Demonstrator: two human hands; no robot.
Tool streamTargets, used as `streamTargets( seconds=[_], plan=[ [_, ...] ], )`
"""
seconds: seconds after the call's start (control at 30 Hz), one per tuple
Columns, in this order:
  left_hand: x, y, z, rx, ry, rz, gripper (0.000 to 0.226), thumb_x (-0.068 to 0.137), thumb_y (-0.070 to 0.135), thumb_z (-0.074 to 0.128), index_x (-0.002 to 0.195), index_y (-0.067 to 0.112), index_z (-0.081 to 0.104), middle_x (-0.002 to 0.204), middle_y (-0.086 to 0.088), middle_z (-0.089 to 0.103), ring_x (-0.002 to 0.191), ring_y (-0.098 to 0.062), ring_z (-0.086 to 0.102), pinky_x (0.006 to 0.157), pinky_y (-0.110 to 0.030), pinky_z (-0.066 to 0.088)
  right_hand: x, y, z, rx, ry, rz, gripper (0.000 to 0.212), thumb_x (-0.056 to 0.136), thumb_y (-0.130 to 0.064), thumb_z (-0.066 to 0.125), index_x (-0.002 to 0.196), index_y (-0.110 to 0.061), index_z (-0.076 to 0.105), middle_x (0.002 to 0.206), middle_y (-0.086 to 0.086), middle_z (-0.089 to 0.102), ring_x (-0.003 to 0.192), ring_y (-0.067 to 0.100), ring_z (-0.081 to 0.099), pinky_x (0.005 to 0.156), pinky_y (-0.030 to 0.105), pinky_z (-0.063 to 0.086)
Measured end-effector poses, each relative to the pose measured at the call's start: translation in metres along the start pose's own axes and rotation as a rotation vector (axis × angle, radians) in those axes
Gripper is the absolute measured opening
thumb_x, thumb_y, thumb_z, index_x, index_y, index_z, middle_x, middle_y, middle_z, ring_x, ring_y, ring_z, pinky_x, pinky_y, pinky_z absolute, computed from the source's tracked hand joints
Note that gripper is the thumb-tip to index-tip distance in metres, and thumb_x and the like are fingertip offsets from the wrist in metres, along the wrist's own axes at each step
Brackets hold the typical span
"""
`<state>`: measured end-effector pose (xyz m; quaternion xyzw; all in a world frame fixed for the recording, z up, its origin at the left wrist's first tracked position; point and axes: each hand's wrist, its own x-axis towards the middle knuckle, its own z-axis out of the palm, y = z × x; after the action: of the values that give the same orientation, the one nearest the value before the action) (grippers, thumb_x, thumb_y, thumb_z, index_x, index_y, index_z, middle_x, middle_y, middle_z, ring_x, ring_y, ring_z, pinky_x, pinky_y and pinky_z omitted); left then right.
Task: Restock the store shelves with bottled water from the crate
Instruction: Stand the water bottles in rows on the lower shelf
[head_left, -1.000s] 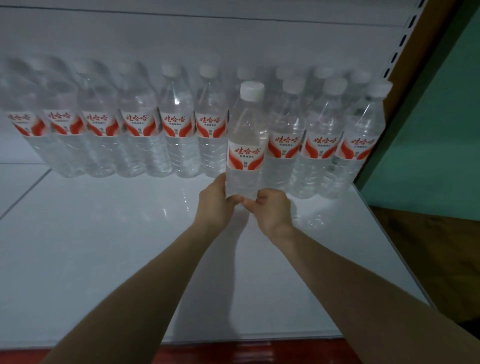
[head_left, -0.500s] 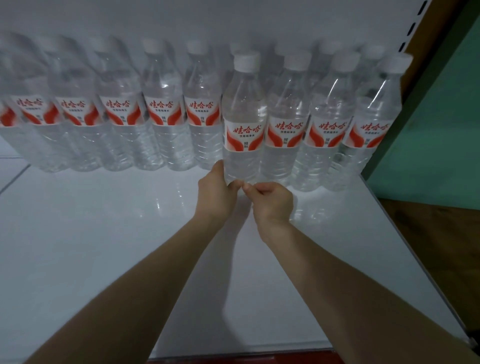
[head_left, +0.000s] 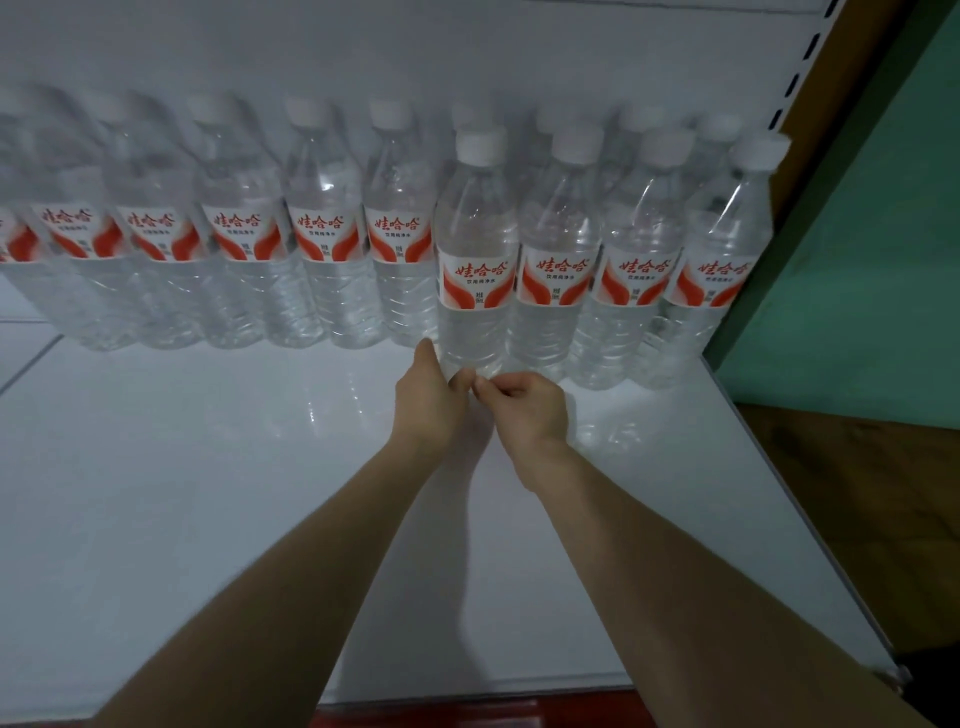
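Observation:
A clear water bottle with a white cap and a red-and-white label stands upright on the white shelf, at the left end of the short front row. My left hand grips its base from the left, thumb up along its side. My right hand has its curled fingers pinching the base from the front right, fingertips meeting those of the left hand. Three more front-row bottles stand to its right. The crate is not in view.
A long back row of identical bottles lines the shelf's white rear wall. A green side panel closes off the right end. The shelf's front edge has a red strip below. Brown floor shows at the right.
The bottle moved back and down from in front of the row until it stands in line with the front-row bottles. Both hands went with it and stay at its base.

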<state>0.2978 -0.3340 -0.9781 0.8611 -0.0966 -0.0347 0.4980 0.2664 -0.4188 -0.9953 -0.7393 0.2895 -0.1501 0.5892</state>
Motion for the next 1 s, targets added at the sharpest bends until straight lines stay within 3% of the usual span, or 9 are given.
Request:
streamTargets(
  seconds=[0.07,0.2,0.4,0.47,0.53,0.67,0.77,0.9,1.0],
  plan=[
    [-0.013,0.004,0.0,0.043,0.0,0.011,0.026,0.095,0.015,0.048,0.12,0.006,0.047,0.107,-0.009,0.059,0.099,-0.024,0.057,0.077,-0.024,0.038,-0.006,-0.002,-0.01,0.023,-0.099,-0.001,0.019,0.086,-0.014,0.063,0.102,-0.004,0.067,0.09,0.003,0.064,0.086,0.015,0.058,0.078,0.021,0.046],
    [-0.045,0.017,-0.001,0.133,-0.04,0.055,0.026,0.097,0.014,0.042,0.12,0.002,0.047,0.099,-0.002,0.051,0.097,-0.021,0.052,0.068,-0.013,0.027,-0.029,-0.002,-0.028,-0.146,-0.271,-0.025,0.031,0.094,-0.009,0.046,0.124,-0.007,0.055,0.115,0.004,0.058,0.107,0.017,0.054,0.095,0.027,0.042],
    [-0.093,0.06,0.004,0.171,-0.124,0.126,0.031,0.1,0.019,0.037,0.123,0.002,0.048,0.113,-0.012,0.06,0.106,-0.028,0.056,0.075,-0.017,0.035,-0.072,-0.029,-0.085,-0.115,-0.203,-0.004,0.037,0.096,-0.003,0.039,0.132,-0.007,0.044,0.128,0.013,0.055,0.107,0.021,0.055,0.101,0.034,0.044],
    [-0.11,0.083,0.01,0.164,-0.16,0.192,0.028,0.1,0.021,0.036,0.111,0.003,0.055,0.102,-0.008,0.062,0.102,-0.029,0.057,0.07,-0.013,0.036,-0.087,-0.04,-0.117,-0.096,-0.163,-0.026,0.034,0.096,-0.002,0.04,0.129,-0.006,0.046,0.127,0.015,0.056,0.11,0.024,0.057,0.101,0.037,0.046],
    [-0.128,0.109,0.021,0.154,-0.212,0.275,0.028,0.099,0.022,0.037,0.089,0.004,0.055,0.08,-0.004,0.059,0.084,-0.026,0.057,0.056,-0.013,0.034,-0.103,-0.049,-0.155,-0.071,-0.127,-0.086,0.031,0.096,-0.002,0.041,0.126,-0.004,0.049,0.121,0.016,0.058,0.103,0.024,0.059,0.095,0.037,0.049],
    [-0.164,0.168,0.054,0.117,-0.332,0.45,0.031,0.098,0.023,0.04,0.103,0.004,0.063,0.102,-0.011,0.067,0.095,-0.025,0.059,0.073,-0.026,0.039,-0.133,-0.054,-0.245,-0.056,-0.014,-0.194,0.023,0.094,-0.004,0.047,0.116,-0.003,0.055,0.09,0.005,0.062,0.075,0.009,0.059,0.067,0.019,0.052],
    [-0.198,0.208,0.087,0.132,-0.42,0.581,0.03,0.097,0.023,0.045,0.113,0.006,0.063,0.113,-0.012,0.065,0.106,-0.026,0.057,0.078,-0.023,0.034,-0.152,-0.043,-0.312,-0.078,0.13,-0.182,0.018,0.092,-0.005,0.053,0.109,-0.001,0.06,0.084,0.003,0.062,0.071,0.009,0.06,0.067,0.022,0.054],
    [-0.247,0.234,0.136,0.164,-0.652,0.749,0.024,0.094,0.02,0.052,0.112,0.009,0.063,0.113,-0.008,0.066,0.104,-0.02,0.059,0.079,-0.019,0.036,-0.176,-0.005,-0.387,-0.132,0.221,-0.068,0.012,0.091,-0.004,0.055,0.098,0.0,0.063,0.088,0.01,0.063,0.067,0.009,0.061,0.062,0.02,0.053],
    [-0.276,0.232,0.169,0.258,-0.89,0.735,0.022,0.095,0.023,0.049,0.109,0.009,0.06,0.105,-0.01,0.064,0.093,-0.021,0.06,0.075,-0.027,0.043,-0.193,0.042,-0.425,-0.155,0.202,0.191,0.009,0.091,-0.01,0.056,0.094,-0.005,0.064,0.083,0.009,0.063,0.072,0.017,0.06,0.065,0.026,0.052]
  ],
)
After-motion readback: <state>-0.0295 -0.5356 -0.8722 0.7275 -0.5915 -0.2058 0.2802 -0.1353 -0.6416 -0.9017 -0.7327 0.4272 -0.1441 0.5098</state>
